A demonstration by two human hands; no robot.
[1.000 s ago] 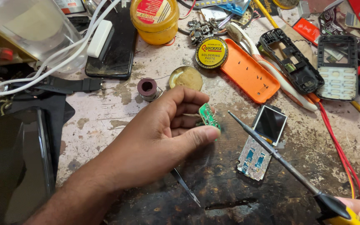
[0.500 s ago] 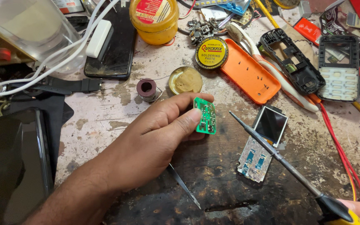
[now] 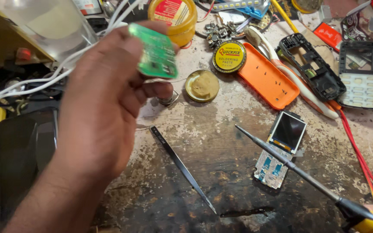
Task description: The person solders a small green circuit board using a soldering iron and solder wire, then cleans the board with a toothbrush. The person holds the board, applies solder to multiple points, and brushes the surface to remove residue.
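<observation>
Tilting green circuit board (image 3: 155, 51), long axis upright-ish

A green circuit board (image 3: 155, 51); an orange phone cover (image 3: 263, 80); a round yellow-and-black tin (image 3: 229, 56); black tweezers (image 3: 182, 167); red wires (image 3: 359, 155) near the surface's (image 3: 221, 129) right edge, which is stained pale and dark brown.

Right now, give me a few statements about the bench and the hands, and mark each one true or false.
1. The left hand holds a small green circuit board up off the bench. True.
2. The tweezers are pinched in the left hand's grip. False: they lie loose on the worn bench.
3. The soldering iron points its tip up and to the left. True.
4. The orange phone cover sits on top of the phone screen module. False: the two lie apart.
</observation>
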